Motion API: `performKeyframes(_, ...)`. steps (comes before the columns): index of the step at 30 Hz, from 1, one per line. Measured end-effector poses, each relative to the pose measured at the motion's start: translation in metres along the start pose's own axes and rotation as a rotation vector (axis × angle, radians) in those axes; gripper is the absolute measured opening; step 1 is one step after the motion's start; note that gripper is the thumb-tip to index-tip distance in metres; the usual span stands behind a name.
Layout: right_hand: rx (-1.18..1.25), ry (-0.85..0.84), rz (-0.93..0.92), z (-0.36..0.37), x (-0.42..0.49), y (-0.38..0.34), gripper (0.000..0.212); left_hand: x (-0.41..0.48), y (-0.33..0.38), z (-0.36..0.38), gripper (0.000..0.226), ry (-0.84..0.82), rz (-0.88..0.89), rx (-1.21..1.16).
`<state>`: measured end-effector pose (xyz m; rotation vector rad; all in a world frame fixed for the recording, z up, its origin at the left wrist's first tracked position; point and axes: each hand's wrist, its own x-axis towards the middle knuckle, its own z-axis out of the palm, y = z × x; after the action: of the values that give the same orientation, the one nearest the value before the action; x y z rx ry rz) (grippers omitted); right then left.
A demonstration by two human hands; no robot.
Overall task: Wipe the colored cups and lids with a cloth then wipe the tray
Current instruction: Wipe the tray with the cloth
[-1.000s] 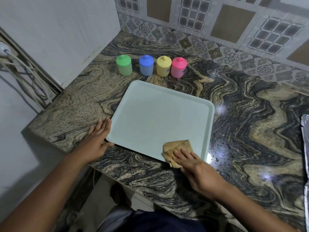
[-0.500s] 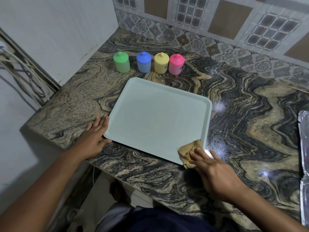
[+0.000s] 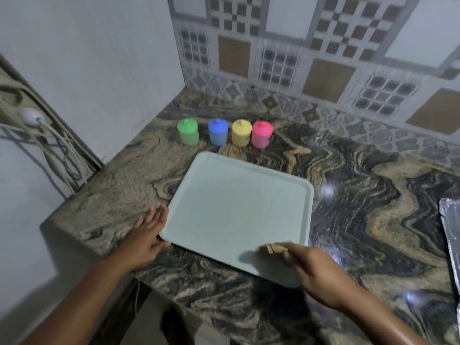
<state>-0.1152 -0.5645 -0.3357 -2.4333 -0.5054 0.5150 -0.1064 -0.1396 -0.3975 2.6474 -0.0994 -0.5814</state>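
Ideally, the right hand [image 3: 316, 272], its grip closed on the crumpled tan cloth [image 3: 270, 248], sweeps overlapping strokes across the pale green rectangular plastic tray [image 3: 236, 207] lying on the marbled stone worktop [image 3: 361, 195], while the flat, fingers-straight left hand [image 3: 146, 235] braces its near-left corner.

cups [image 3: 188, 132] [image 3: 218, 132] [image 3: 241, 133] [image 3: 261, 134]: 4 | tray [image 3: 236, 207]: 1 | cloth [image 3: 270, 248]: 1 | hands [image 3: 146, 240] [image 3: 316, 272]: 2

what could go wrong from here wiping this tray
The tray lies near the front edge of the counter, steadied only by the left hand flat against its corner; a hard pull of the cloth might slide it off. A push away might knock the four cups standing just beyond its far edge.
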Motion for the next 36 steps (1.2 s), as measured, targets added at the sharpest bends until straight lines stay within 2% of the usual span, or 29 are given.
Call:
performKeyframes(2,0.408,0.128,0.071,-0.009,0.027,-0.009,0.043,0.001,0.001,-0.004,0.090,0.009,-0.006,-0.077)
performKeyframes(5,0.822,0.270,0.195,-0.025,0.067,-0.020,0.036,0.001,0.007,-0.021,0.099,-0.014,-0.036,-0.268)
performKeyframes(7,0.889,0.322,0.244,-0.042,0.085,-0.027,0.029,0.001,0.015,-0.033,0.098,-0.023,-0.080,-0.388)
performKeyframes(9,0.957,0.302,0.280,-0.058,0.097,-0.030,0.025,0.003,0.024,-0.043,0.080,0.026,-0.140,-0.460)
performKeyframes(13,0.845,0.316,0.302,-0.077,0.110,-0.026,0.023,0.011,0.040,-0.058,0.053,0.263,-0.174,-0.516)
performKeyframes(15,0.837,0.312,0.284,-0.081,0.111,-0.020,0.011,0.015,0.056,-0.064,0.040,0.335,-0.155,-0.622)
performKeyframes(17,0.892,0.242,0.252,-0.077,0.113,-0.020,0.030,0.021,0.075,-0.069,0.029,0.377,-0.128,-0.729)
performKeyframes(18,0.932,0.210,0.231,-0.074,0.114,-0.024,0.042,0.023,0.086,-0.070,0.034,0.364,-0.119,-0.806)
performKeyframes(19,0.977,0.187,0.209,-0.069,0.117,-0.028,0.053,0.026,0.097,-0.070,0.049,0.323,-0.121,-0.901)
performKeyframes(20,1.024,0.161,0.188,-0.064,0.119,-0.034,0.061,0.029,0.108,-0.069,0.066,0.259,-0.156,-1.023)
performKeyframes(21,1.078,0.126,0.172,-0.059,0.121,-0.041,0.063,0.033,0.119,-0.068,0.074,0.178,-0.204,-1.131)
performKeyframes(23,1.163,0.027,0.139,-0.049,0.128,-0.056,0.060,0.038,0.139,-0.067,0.060,-0.003,-0.275,-1.305)
performKeyframes(25,1.184,-0.042,0.127,-0.042,0.133,-0.066,0.060,0.041,0.154,-0.070,0.049,-0.140,-0.255,-1.460)
performKeyframes(27,1.122,-0.061,0.127,-0.042,0.140,-0.073,0.060,0.045,0.159,-0.075,0.051,-0.121,-0.222,-1.535)
performKeyframes(29,0.997,-0.037,0.114,-0.047,0.147,-0.077,0.053,0.049,0.162,-0.084,0.051,0.030,-0.242,-1.457)
performKeyframes(31,0.889,0.002,0.085,-0.052,0.151,-0.081,0.041,0.051,0.164,-0.092,0.036,0.222,-0.225,-1.255)
performKeyframes(33,0.864,0.037,0.067,-0.055,0.154,-0.084,0.034,0.052,0.162,-0.098,0.019,0.347,-0.148,-1.049)
performKeyframes(36,0.787,0.068,0.007,-0.059,0.158,-0.086,0.049,0.048,0.160,-0.108,0.012,0.405,-0.004,-0.845)
